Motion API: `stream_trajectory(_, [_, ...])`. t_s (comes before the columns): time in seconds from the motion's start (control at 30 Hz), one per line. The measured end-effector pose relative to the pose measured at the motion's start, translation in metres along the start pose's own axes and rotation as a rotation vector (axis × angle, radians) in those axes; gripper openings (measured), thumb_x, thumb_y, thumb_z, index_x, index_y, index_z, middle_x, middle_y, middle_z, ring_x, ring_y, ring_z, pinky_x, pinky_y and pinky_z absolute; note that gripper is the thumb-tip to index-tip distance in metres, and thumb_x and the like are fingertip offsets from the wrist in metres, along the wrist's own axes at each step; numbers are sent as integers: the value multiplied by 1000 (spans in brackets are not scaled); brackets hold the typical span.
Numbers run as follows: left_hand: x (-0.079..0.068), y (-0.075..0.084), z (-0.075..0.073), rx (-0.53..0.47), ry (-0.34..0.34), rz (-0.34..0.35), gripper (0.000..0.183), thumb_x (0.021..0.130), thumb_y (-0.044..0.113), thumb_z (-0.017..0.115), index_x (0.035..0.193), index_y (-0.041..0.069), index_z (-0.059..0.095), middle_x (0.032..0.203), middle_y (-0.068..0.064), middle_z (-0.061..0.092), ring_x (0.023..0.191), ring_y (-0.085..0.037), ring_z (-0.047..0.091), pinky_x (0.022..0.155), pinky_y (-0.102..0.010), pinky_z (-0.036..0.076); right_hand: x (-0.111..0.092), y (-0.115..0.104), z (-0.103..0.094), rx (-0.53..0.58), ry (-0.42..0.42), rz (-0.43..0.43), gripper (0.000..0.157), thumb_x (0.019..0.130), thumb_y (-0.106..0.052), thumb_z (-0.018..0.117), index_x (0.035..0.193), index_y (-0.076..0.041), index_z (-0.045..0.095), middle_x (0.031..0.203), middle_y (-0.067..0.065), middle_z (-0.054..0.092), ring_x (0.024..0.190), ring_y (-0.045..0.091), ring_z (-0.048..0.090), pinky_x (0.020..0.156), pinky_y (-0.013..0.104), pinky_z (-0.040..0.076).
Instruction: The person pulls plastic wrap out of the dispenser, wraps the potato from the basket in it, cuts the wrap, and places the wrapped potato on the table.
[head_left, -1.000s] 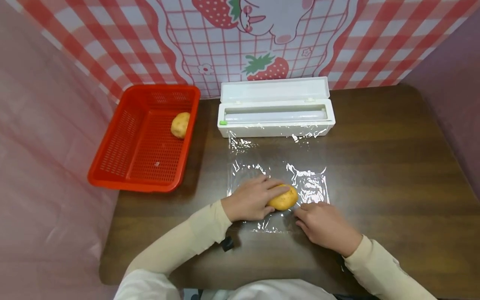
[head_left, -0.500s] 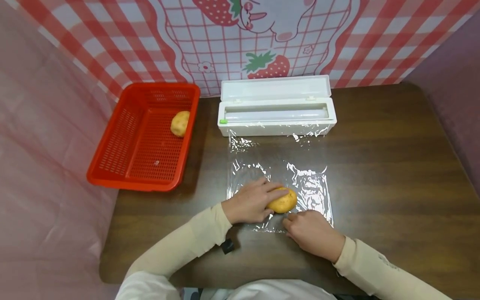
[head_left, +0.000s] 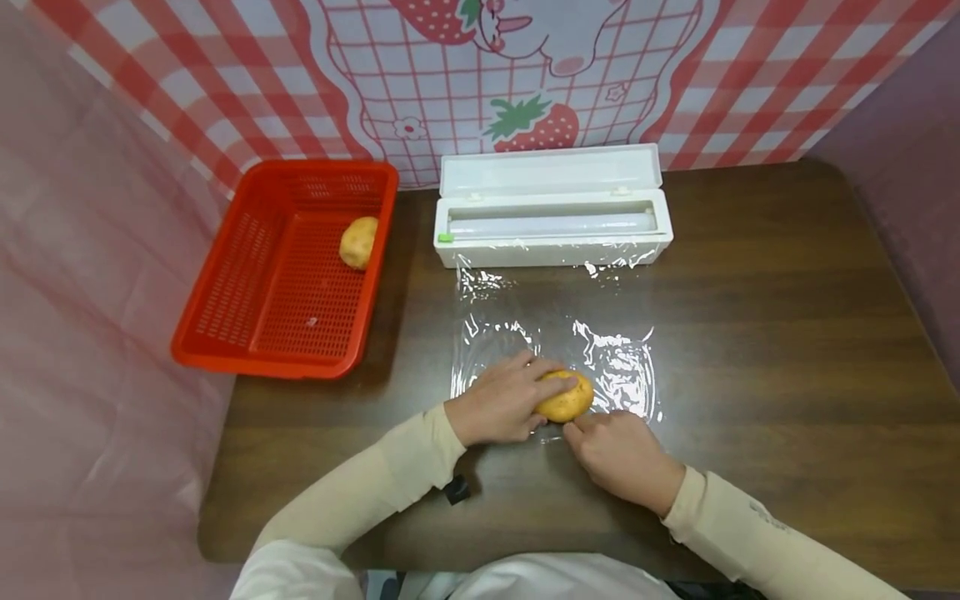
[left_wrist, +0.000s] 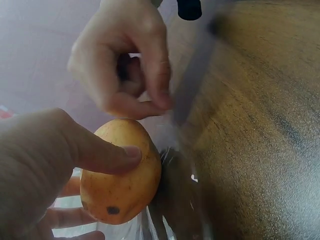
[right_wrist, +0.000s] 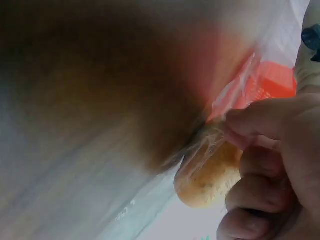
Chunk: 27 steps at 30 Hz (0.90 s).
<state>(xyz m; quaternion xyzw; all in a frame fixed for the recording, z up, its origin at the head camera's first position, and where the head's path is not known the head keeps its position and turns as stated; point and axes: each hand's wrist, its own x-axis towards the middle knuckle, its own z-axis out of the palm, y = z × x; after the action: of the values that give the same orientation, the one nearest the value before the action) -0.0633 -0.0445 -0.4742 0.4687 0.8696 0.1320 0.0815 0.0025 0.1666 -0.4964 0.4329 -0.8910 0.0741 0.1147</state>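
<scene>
A yellow potato [head_left: 567, 402] with a dark spot lies on a sheet of clear plastic wrap [head_left: 626, 367] drawn out over the table. My left hand [head_left: 501, 402] grips the potato from the left, thumb and fingers round it; the thumb lies across it in the left wrist view. On the near right side, my right hand [head_left: 622, 457] pinches the near edge of the wrap between thumb and forefinger, close to the potato. Gathered film stretches from those fingertips [right_wrist: 235, 122] past the potato in the right wrist view.
The wrap comes from a white dispenser box [head_left: 555, 254] with its lid raised, at the table's back. To the left stands a red plastic basket [head_left: 262, 367] holding another potato [head_left: 358, 243]. A checked strawberry cloth [head_left: 420, 83] hangs behind the brown table [head_left: 787, 333].
My right hand has moved left and slightly away from me, up to the potato, and the wrap's near edge has been lifted with it. My left hand stays on the potato.
</scene>
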Motion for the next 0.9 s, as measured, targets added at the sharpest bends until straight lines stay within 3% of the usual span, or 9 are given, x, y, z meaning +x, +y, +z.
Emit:
stream_trajectory(0.23, [5,1,2,13,32,16,68,82,26,82,145,21,56,144,-6,54,116,-23,53,92,-33,49,1,9,-5,37,150,63,16,85,-12,49,70,-10,52,59,-2,48,44,14,43,38,31,33])
stream_trajectory(0.4, [1,-1,-1,-14,13,3,68,84,26,81,146,21,54,145,-5,54,116,-23,52,88,-33,50,6,7,-8,60,165,114,22,91,-14,45,70,-11,50,60,-3,47,46,13,40,40,31,36])
stream_trajectory(0.53, [-6,-4,-5,-34,-25,-36,68,83,24,83,146,20,55,144,-5,54,116,-23,51,81,-31,54,13,4,-6,68,134,136,20,90,-13,56,70,-11,52,62,-3,47,49,13,42,42,31,39])
stream_trajectory(0.67, [-4,-4,-8,-67,-34,-26,67,84,21,82,145,19,56,143,-6,55,117,-24,51,78,-30,55,14,6,-6,63,144,174,20,81,-12,71,71,-8,54,68,1,47,55,19,46,47,35,42])
stream_trajectory(0.9, [4,-1,-6,-73,-41,-12,68,84,15,77,147,18,54,145,-7,53,120,-25,51,86,-34,55,11,19,-15,135,118,229,23,77,-14,82,82,-6,61,105,16,61,83,32,62,71,46,53])
